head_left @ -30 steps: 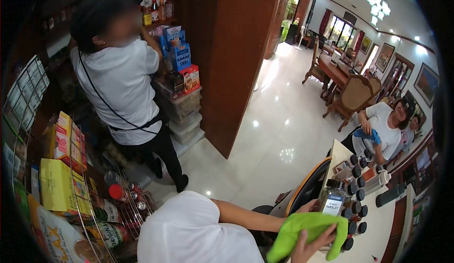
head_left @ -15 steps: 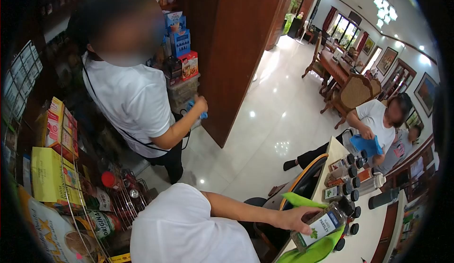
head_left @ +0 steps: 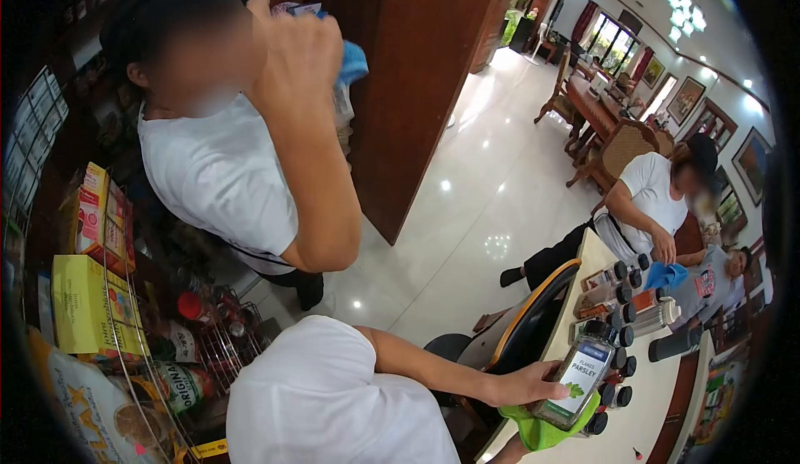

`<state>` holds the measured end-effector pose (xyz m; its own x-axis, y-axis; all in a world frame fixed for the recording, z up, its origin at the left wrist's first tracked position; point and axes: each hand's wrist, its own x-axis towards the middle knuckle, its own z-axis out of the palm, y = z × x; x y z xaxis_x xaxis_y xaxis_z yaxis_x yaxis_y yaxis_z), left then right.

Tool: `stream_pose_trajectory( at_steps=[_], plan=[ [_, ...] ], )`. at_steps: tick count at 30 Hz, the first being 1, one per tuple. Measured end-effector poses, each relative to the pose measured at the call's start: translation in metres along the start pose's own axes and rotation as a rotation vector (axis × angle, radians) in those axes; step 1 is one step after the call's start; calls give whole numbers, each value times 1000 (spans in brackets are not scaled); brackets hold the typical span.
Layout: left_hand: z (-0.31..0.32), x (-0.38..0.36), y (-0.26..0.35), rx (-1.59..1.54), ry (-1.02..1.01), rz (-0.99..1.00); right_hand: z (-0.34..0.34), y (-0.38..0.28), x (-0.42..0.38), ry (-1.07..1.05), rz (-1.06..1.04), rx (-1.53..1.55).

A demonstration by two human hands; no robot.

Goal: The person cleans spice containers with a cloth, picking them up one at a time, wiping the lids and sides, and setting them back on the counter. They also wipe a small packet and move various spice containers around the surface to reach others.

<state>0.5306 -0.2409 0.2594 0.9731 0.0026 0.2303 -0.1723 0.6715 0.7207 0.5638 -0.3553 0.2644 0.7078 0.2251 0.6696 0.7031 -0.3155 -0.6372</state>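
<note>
A clear jar with a black lid and a parsley flakes label (head_left: pixel 579 374) is in my left hand (head_left: pixel 530 383), whose fingers wrap round its side. The jar leans, lid up, over the edge of the pale counter. Against its base lies a bright green cloth (head_left: pixel 546 432). Only a small part of my right hand (head_left: pixel 510 451) shows under that cloth, at the bottom of the view; it grips the cloth, its fingers mostly covered. Just behind stand rows of black-lidded spice jars (head_left: pixel 593 297) on the counter (head_left: pixel 612 445).
At left a person (head_left: pixel 212 160) in a white shirt stands by pantry shelves, one arm raised with a blue cloth (head_left: pixel 353 62). A wire rack (head_left: pixel 125 331) holds boxes and packets. A chair (head_left: pixel 533 318) touches the counter. Across it, another person (head_left: pixel 646 189) holds a blue cloth (head_left: pixel 667 275).
The parsley jar has turned more upright with its label facing me, and the green cloth has slid down to its base. The person at left has raised an arm.
</note>
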Motion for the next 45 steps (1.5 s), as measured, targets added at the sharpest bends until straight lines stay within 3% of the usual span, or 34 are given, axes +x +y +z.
stream_pose_trajectory(
  at_steps=[5, 12, 20, 26, 30, 32, 33, 35, 36, 37, 38, 39, 40, 42, 45],
  plan=[
    [-7, -3, 14, 100, -126, 25, -5, 3, -3, 9, -1, -20],
    [5, 8, 16, 31, -47, 70, -14, 6, -11, 36, 20, -34],
    [4, 14, 23, 189, -301, 104, -33, 2, -9, 58, 139, 160],
    [-3, 18, -5, 217, -152, 59, -32, -2, -11, -30, 187, 171],
    [-11, 18, -9, 357, -81, 175, -27, 0, -14, -85, 215, 183],
    [-18, 15, -3, 597, -123, 63, -22, 25, -18, -69, 309, 311],
    [-24, 14, -6, 700, -118, 196, -27, 38, -29, -27, 395, 433],
    [-32, 13, -11, 435, -183, 135, -24, 10, -24, -16, 474, 376],
    [-38, 4, -14, 382, -161, -26, -26, 37, -34, -27, 385, 349],
    [-29, 2, -2, 468, -182, -122, -35, 14, -6, -171, 394, 301],
    [-32, 1, -10, 464, -237, -189, -25, 9, 8, 29, 358, 348],
    [-32, 2, -14, 529, -353, -159, -35, 0, 25, 11, 366, 335],
    [-31, 0, -14, 584, -370, -263, -41, 5, 31, 70, 450, 496],
    [-28, 0, -17, 586, -330, -210, -45, 7, 37, 38, 428, 685],
    [-43, 6, -17, 722, -356, -107, -50, 13, 28, -39, 431, 639]
  ],
)
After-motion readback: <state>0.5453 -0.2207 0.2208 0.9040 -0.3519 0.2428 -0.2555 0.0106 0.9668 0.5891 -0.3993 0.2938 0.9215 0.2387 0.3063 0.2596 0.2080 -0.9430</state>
